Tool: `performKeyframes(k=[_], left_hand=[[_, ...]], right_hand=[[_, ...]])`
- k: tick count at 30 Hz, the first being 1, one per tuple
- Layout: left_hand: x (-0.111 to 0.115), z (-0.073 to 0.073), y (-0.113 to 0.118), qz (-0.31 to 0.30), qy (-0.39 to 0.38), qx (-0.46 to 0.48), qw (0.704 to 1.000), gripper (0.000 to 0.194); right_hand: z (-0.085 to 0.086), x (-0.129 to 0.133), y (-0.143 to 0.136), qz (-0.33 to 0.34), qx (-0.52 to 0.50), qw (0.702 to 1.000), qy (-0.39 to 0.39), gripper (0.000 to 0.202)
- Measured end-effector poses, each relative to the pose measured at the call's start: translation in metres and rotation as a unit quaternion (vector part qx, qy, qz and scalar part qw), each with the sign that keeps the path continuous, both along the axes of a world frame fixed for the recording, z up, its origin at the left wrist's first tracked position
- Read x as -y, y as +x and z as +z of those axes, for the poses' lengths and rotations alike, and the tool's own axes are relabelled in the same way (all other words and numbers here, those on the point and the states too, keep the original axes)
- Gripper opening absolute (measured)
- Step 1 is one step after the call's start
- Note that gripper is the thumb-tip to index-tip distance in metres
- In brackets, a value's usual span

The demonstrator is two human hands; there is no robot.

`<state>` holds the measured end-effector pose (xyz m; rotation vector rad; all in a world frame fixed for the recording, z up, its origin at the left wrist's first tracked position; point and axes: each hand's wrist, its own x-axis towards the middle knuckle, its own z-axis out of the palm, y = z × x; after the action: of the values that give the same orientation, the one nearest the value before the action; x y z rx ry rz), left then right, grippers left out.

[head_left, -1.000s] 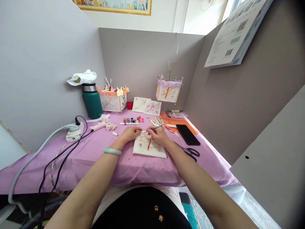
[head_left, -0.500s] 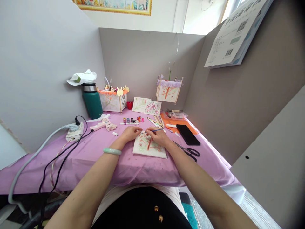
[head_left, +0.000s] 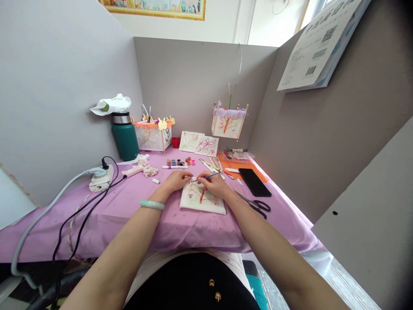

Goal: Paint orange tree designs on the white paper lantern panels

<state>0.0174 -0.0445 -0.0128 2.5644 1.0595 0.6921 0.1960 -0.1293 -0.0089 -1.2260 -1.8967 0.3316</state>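
A white square panel with an orange-red tree and small painted marks lies flat near the front of the table. My right hand rests over its far part, fingers closed around a thin blue paintbrush slanting down to the left. The brush tip is near the panel's far left corner. At that same corner is my left hand, thumb and fingers drawn together; what is between them, if anything, is too small to make out. Black scissors lie right of the panel.
Small paint pots, a marker and a white cap lie beyond my left hand. A phone is at right. A pink glue gun, power strip, cables and green bottle stand left. A decorated lantern hangs behind.
The brush and the fingers of my right hand have shifted very slightly at the panel's far edge. My left hand and the panel stay in place.
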Motion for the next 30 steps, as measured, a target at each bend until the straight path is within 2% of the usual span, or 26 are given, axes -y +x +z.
performKeyframes(k=[9, 15, 23, 30], left_hand=[[0.0021, 0.0013, 0.0003, 0.008, -0.003, 0.002, 1.0, 0.036], [0.0016, 0.0012, 0.0001, -0.003, -0.001, 0.001, 1.0, 0.036], [0.0031, 0.0023, 0.0005, 0.008, -0.013, 0.004, 1.0, 0.035], [0.001, 0.0008, 0.0003, 0.0, -0.001, 0.0, 1.0, 0.036]], right_hand=[[-0.0016, -0.0035, 0.0004, -0.033, -0.006, 0.999, 0.018, 0.021], [0.0, -0.0012, -0.0004, -0.009, 0.015, 1.0, 0.017, 0.021], [0.0011, -0.0011, -0.0014, -0.022, 0.002, 0.999, 0.034, 0.021], [0.0036, 0.0024, -0.0015, 0.006, 0.015, 1.0, -0.004, 0.024]])
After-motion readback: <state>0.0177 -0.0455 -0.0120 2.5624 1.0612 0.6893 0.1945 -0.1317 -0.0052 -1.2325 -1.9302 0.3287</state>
